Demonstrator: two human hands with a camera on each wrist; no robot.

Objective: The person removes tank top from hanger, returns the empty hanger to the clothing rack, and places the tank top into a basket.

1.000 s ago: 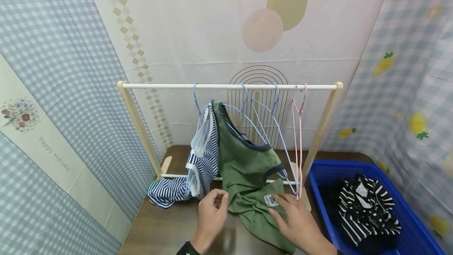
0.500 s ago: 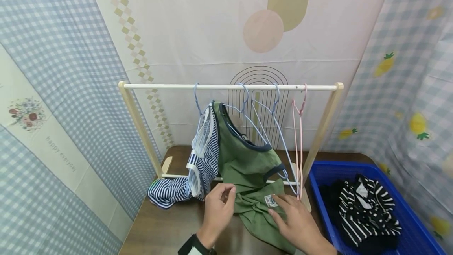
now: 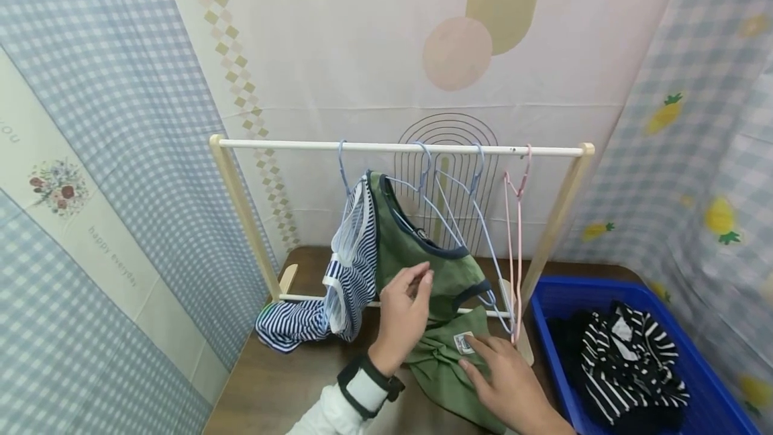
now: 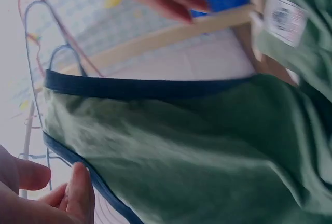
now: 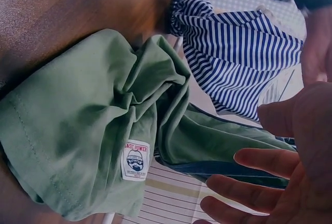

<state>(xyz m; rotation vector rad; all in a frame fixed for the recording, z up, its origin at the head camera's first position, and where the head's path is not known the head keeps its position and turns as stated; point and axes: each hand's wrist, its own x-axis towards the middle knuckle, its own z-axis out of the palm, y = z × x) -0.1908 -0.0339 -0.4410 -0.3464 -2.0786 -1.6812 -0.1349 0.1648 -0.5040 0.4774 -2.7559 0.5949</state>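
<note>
A green tank top (image 3: pixel 443 274) with dark navy trim hangs on a blue hanger (image 3: pixel 443 217); its lower part lies bunched on the table. In front of its chest my left hand (image 3: pixel 403 314) is raised with loosely bent fingers. The left wrist view shows the thumb and fingers (image 4: pixel 80 193) beside the navy neckline, with no cloth between them. My right hand (image 3: pixel 507 381) is by the white label (image 3: pixel 464 343) on the shirt's lower part, fingers spread. Seen from the right wrist, those fingers (image 5: pixel 264 193) hold nothing.
Left of the green top hangs a navy-and-white striped garment (image 3: pixel 356 274). An empty blue hanger (image 3: pixel 486 227) and a pink hanger (image 3: pixel 518 240) hang at the right of the white rail (image 3: pixel 272 144). Dark clothes (image 3: pixel 631 368) lie in a blue basket (image 3: pixel 718 368) at the right.
My left hand has moved up and right, from near the table by the shirt's left edge to in front of its chest. My right hand has stayed by the label.
</note>
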